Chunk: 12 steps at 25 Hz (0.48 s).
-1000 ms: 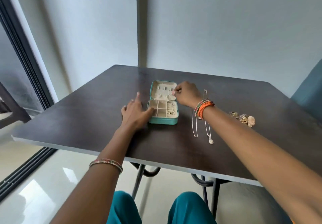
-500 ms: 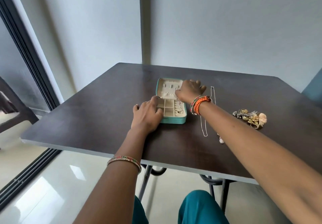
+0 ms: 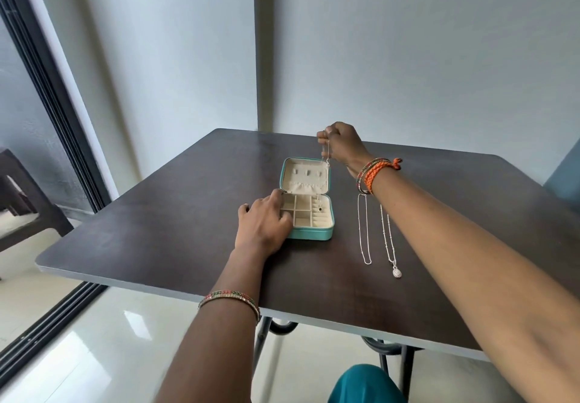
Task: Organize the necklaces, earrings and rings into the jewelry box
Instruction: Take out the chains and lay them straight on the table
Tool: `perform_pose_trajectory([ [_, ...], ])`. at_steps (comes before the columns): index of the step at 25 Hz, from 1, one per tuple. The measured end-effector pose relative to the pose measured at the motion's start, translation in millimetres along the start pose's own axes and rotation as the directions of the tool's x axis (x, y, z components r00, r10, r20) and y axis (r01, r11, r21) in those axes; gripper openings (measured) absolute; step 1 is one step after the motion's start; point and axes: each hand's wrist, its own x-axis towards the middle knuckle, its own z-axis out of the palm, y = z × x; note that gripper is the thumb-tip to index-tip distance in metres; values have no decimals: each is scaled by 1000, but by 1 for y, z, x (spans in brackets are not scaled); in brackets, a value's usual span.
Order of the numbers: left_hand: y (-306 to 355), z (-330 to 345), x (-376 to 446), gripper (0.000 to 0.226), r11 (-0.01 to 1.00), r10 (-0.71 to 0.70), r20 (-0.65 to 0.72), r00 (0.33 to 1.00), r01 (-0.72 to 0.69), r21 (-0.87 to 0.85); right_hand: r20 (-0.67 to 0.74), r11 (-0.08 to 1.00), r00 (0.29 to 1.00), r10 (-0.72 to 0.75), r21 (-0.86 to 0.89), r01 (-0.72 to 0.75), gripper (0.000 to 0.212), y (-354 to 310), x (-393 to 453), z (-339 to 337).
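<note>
- My right hand (image 3: 340, 144) has lifted off the lid since half a second ago; it now sits above the box's 1 o'clock corner, fingers pinched on a thin chain necklace (image 3: 327, 154).
- That chain hangs straight down past the lid's right edge; its small dark pendant (image 3: 319, 209) dangles over the tray's right-hand slots. Whether it touches the lining, I cannot tell.
- My left hand (image 3: 263, 223) has stayed at the box's 9 o'clock side, fingers curled over the tray's left wall, bracing it.
- Jewelry box (image 3: 309, 234): teal, open, mid-worktop, lid laid back towards 12 o'clock, three tabs and a gathered pocket in the lid.
- Two more silver necklaces (image 3: 365, 230) lie stretched on the worktop (image 3: 157, 230) at 3 o'clock of the box, well apart from it, partly under my right forearm; one carries a pale pendant at its near end.
- The gold heap seen earlier at far right is out of view now, behind my arm or off frame.
- My read: first necklace is being hung or lowered in; the two other chains are not yet stowed, so the task is early.
</note>
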Motion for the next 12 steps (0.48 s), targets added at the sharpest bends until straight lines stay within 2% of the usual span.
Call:
perform_pose_trajectory([
  [4,0,-1,1,61,1000,-4,-4,1000,4,-5,34,998,999,-17,56,16,30,-7,-7,-9],
  [6,-1,-2,1,59,1000,-7,-5,1000,7,-22,72,978,997,12,207,-27,30,-18,-17,-14],
  [8,1,-5,-1,55,998,-5,-39,999,2,-62,106,906,993,59,412,-98,29,-28,-33,-20],
  [10,2,-7,-8,57,993,105,-129,986,-111,-43,118,869,989,84,477,-131,27,-34,-52,-25],
  [12,8,-11,-21,58,972,209,-198,958,-225,-60,167,914,984,70,385,-130,25,-41,-71,-31],
])
